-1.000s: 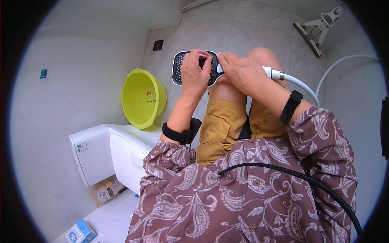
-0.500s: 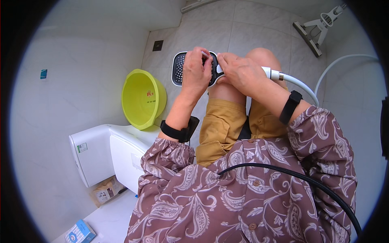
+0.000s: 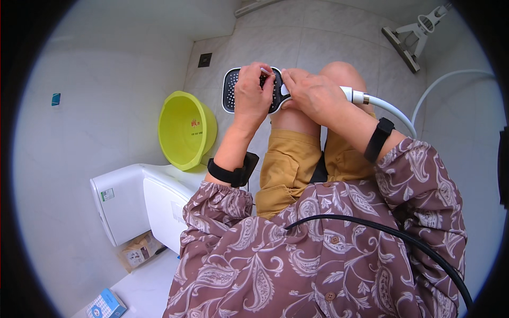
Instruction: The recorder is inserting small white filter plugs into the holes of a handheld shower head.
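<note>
The rectangular shower head w/ a black face, pale nozzles & a white rim [image 3: 229,91] is out in front of me, close by my bare knees [image 3: 342,77], nozzle side up. Its long axis runs approx. L–R: face at the L end, smooth white plastic handle [image 3: 347,94] toward the R. Key relation: my L hand [image 3: 251,97] is right over the nozzles, the nearer of the two to them; my R hand [image 3: 316,96] is wrapped over the neck & start of the handle, thumb underneath, just beside the L one. L fingers are pinched narrow on a small thin white stick-like piece [image 3: 264,71], close above the R part of the face. Past my R hand a silver metal collar [image 3: 366,99] joins the handle to a flexible white hose [image 3: 393,110], which dips behind my R sleeve [image 3: 424,172]. Further out, well apart: lime-green plastic tub [image 3: 170,135] to the L, white toilet [image 3: 123,204] nearer me, dark square floor drain [image 3: 204,60] up ahead. Hard to make out: whether the piece's tip touches a nozzle, & what it's made of; mid face is behind my L hand, most of the neck under my R palm. White-framed floor mop [image 3: 419,42], far R, has its pole cut off by the dark rim.
</note>
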A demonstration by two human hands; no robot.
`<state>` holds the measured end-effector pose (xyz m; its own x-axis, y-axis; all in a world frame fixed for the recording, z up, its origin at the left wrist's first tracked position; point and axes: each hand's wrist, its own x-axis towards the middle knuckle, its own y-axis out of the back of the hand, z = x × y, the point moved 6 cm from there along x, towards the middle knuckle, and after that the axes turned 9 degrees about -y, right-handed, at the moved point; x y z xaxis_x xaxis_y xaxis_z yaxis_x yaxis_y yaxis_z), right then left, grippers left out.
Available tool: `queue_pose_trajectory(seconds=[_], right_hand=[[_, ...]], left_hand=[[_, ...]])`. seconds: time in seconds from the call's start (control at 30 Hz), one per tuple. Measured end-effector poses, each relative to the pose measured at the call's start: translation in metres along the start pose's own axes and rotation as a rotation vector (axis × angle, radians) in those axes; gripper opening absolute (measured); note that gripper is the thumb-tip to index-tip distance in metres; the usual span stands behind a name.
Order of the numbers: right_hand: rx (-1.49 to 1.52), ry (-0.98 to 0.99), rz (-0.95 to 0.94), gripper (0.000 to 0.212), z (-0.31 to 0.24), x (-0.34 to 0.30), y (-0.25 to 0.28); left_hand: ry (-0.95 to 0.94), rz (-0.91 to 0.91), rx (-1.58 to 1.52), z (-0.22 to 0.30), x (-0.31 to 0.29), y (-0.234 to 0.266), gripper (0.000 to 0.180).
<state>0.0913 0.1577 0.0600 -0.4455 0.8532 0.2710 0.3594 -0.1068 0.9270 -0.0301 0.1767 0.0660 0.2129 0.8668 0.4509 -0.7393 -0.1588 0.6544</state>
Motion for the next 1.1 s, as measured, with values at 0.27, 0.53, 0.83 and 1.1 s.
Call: queue_pose_trajectory(seconds=[0.27,0.53,0.83,1.1], right_hand=[[-0.036,0.002,-0.02,0.051,0.002,-0.001,-0.003],[-0.039,-0.007,-0.035,0.05,0.002,-0.001,-0.004],[-0.001,-0.014,0.008,0.054,0.003,-0.003,0.003],[0.063,-0.062,-0.122,0.043,0.004,-0.001,0.003]], left_hand=[[-0.179,0.001,0.083,0.006,0.001,-0.004,0.018],[-0.244,0.022,0.12,0.008,-0.001,-0.006,0.018],[-0.008,0.004,-0.005,-0.003,-0.004,-0.003,0.015],[-0.017,-0.064,0.013,0.0,0.002,0.004,0.011]])
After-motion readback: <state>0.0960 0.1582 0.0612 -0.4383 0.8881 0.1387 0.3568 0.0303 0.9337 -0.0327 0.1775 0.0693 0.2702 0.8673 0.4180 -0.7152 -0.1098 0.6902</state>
